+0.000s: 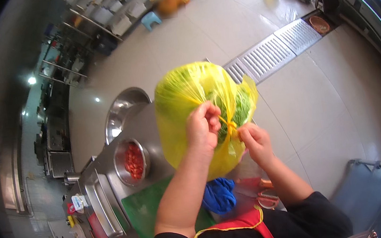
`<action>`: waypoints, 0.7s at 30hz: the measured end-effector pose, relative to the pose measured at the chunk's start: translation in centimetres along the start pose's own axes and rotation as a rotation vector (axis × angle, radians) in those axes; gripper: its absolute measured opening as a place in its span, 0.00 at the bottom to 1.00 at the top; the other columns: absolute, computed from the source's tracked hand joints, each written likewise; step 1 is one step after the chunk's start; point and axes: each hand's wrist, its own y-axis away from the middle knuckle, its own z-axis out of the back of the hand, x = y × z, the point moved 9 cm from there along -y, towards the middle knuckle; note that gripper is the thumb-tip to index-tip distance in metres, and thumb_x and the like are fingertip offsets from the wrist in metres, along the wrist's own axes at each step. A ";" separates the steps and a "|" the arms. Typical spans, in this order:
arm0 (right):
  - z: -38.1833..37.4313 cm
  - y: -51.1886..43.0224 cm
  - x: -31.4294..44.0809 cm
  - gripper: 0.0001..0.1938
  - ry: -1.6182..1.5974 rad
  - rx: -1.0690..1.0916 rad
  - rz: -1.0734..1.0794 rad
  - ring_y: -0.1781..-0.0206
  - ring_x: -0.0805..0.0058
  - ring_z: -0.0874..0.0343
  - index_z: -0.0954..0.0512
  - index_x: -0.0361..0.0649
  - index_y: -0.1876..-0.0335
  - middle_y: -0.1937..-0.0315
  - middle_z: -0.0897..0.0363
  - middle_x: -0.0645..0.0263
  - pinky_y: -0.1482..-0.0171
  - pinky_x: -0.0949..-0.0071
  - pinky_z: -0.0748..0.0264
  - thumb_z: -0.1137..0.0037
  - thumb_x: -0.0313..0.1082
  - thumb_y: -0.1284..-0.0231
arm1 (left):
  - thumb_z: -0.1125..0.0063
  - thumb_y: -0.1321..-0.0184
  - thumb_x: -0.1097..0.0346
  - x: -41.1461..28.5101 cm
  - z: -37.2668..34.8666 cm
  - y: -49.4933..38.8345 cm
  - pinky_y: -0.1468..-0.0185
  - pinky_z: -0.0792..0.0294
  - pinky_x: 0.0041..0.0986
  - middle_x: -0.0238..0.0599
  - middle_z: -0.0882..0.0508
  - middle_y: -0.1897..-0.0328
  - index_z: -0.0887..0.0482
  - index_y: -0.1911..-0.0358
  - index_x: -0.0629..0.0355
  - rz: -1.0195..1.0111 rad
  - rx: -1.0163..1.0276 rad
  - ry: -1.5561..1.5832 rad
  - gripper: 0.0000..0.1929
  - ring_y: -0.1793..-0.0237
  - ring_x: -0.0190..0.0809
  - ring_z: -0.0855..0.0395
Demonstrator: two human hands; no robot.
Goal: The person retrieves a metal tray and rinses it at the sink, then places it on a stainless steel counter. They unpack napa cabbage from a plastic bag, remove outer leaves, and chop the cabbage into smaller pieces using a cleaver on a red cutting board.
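A large yellow plastic bag (178, 134) full of leafy green vegetables (242, 107) stands before me on the steel table. Its top is gathered and tied in a knot (230, 126). My left hand (203, 124) grips a twisted strand of the bag just left of the knot. With thumb and forefinger, my right hand (257, 141) pinches the plastic right beside the knot on the other side. Green leaves show through the thin film and near an open flap at the right. The underside of the bag is hidden.
Left of the bag, a steel bowl (146, 160) holds chopped red food (134, 161). Nearer me lie a green cutting board (147, 202), steel trays (103, 204), a blue cloth (219, 195) and orange-handled scissors (268, 200). A floor drain grate (267, 58) runs beyond.
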 end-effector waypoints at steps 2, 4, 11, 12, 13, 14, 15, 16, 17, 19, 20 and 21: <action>0.4 0.3 2.1 0.08 0.104 -0.016 0.232 0.66 0.77 0.21 0.17 0.34 0.56 0.65 0.19 0.62 0.61 0.76 0.26 0.41 0.31 0.29 | 0.47 0.25 0.59 -1.0 0.2 1.1 0.74 0.36 0.21 0.33 0.16 0.65 0.16 0.61 0.57 -0.133 0.008 -0.185 0.12 0.74 0.28 0.26; 0.0 0.2 2.2 0.10 0.127 0.033 0.250 0.67 0.78 0.21 0.19 0.34 0.50 0.60 0.21 0.62 0.62 0.77 0.25 0.39 0.29 0.33 | 0.46 0.24 0.59 -0.6 0.0 2.9 0.63 0.30 0.21 0.33 0.14 0.60 0.15 0.56 0.59 -0.185 0.044 -0.338 0.11 0.66 0.28 0.22; 0.4 2.4 1.2 0.19 0.197 -0.007 0.304 0.64 0.79 0.19 0.19 0.38 0.40 0.43 0.20 0.56 0.59 0.79 0.23 0.42 0.19 0.37 | 0.45 0.25 0.63 2.3 -0.5 4.6 0.45 0.27 0.26 0.33 0.16 0.60 0.18 0.57 0.59 -0.022 0.257 0.114 0.08 0.55 0.31 0.18; 1.4 3.6 0.8 0.20 0.247 -0.064 0.284 0.63 0.79 0.19 0.19 0.38 0.39 0.43 0.19 0.56 0.58 0.79 0.23 0.43 0.18 0.37 | 0.44 0.25 0.63 2.6 0.1 4.7 0.44 0.28 0.27 0.34 0.17 0.63 0.18 0.57 0.60 -0.010 0.263 0.060 0.08 0.56 0.33 0.18; 2.4 4.9 0.1 0.20 0.303 -0.112 0.257 0.62 0.79 0.18 0.20 0.39 0.39 0.42 0.19 0.56 0.58 0.78 0.23 0.44 0.18 0.36 | 0.44 0.25 0.63 2.8 0.8 4.8 0.44 0.28 0.28 0.35 0.17 0.63 0.18 0.57 0.61 -0.001 0.249 0.050 0.08 0.56 0.34 0.18; 3.5 6.4 -0.9 0.17 0.409 -0.132 0.192 0.60 0.70 0.17 0.18 0.40 0.43 0.44 0.19 0.55 0.55 0.73 0.21 0.43 0.18 0.37 | 0.44 0.26 0.64 3.2 1.6 4.9 0.44 0.28 0.28 0.35 0.17 0.63 0.19 0.57 0.61 0.007 0.231 0.040 0.08 0.57 0.34 0.18; 3.0 7.9 -2.2 0.14 0.561 0.025 0.151 0.57 0.64 0.17 0.18 0.40 0.47 0.46 0.19 0.55 0.53 0.69 0.21 0.41 0.21 0.38 | 0.44 0.26 0.64 3.7 2.5 5.0 0.44 0.28 0.28 0.35 0.17 0.64 0.19 0.57 0.62 0.024 0.205 0.030 0.08 0.58 0.35 0.18; 3.5 9.6 -3.9 0.11 0.704 0.092 0.072 0.55 0.58 0.18 0.17 0.40 0.51 0.47 0.19 0.54 0.52 0.64 0.21 0.39 0.24 0.38 | 0.43 0.26 0.64 3.9 3.2 5.0 0.45 0.28 0.28 0.35 0.17 0.65 0.18 0.58 0.63 0.008 0.183 0.003 0.08 0.58 0.35 0.19; 3.3 11.6 -6.2 0.11 0.950 0.247 0.011 0.53 0.57 0.18 0.18 0.42 0.53 0.51 0.20 0.55 0.48 0.64 0.21 0.34 0.31 0.39 | 0.43 0.27 0.64 4.0 3.7 5.1 0.47 0.28 0.27 0.34 0.18 0.65 0.18 0.59 0.62 -0.020 0.181 -0.022 0.08 0.59 0.34 0.19; 4.5 15.6 -11.0 0.22 1.055 0.401 -0.249 0.47 0.53 0.21 0.20 0.44 0.48 0.51 0.20 0.54 0.45 0.57 0.22 0.27 0.39 0.48 | 0.42 0.27 0.64 4.3 4.8 5.0 0.49 0.28 0.25 0.33 0.18 0.67 0.17 0.60 0.62 -0.041 0.154 -0.091 0.08 0.61 0.33 0.19; 4.6 16.5 -11.2 0.21 1.095 0.384 -0.126 0.47 0.53 0.21 0.21 0.44 0.49 0.52 0.20 0.55 0.45 0.57 0.22 0.27 0.39 0.49 | 0.41 0.28 0.64 4.5 5.4 5.1 0.51 0.29 0.25 0.32 0.18 0.68 0.17 0.61 0.61 -0.040 0.139 -0.117 0.08 0.63 0.33 0.20; 4.6 17.7 -12.6 0.21 1.151 0.445 -0.143 0.47 0.53 0.21 0.21 0.44 0.50 0.54 0.21 0.56 0.45 0.57 0.22 0.27 0.39 0.50 | 0.41 0.28 0.64 4.3 6.1 5.2 0.52 0.29 0.24 0.31 0.18 0.69 0.16 0.62 0.60 -0.041 0.124 -0.143 0.08 0.64 0.32 0.20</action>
